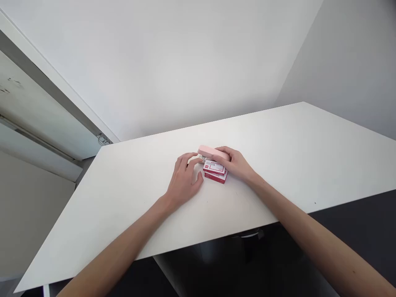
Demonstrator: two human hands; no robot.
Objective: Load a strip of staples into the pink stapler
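Two hands: both are laid on the desk around one small cluster of things, well in from the near edge.
Right fingers [223, 152]: curled over the far end of a pale pink, oblong plastic stapler [213, 153], which is gripped from above by the right hand [236, 165]; the hold looks meant to keep it steady.
Left fingers [189, 161]: spread loosely and closed on nothing; the left hand [185, 179] is rested palm down, its fingertips just beside the stapler's near end, touching or nearly so.
Stapler: lying flat, its metal front seen between the two hands.
Boxes: two small red-and-white cardboard boxes [215, 172] are stacked one on the other, touching the stapler's near side and partly tucked under the right hand, kept within easy reach.
Desk: a plain white, smooth-topped desk [309, 156], with a dark space seen below its near edge.
Room: a bare white wall [173, 62] behind, meeting a grey wall at the right; a pale window frame [46, 107] at the left.
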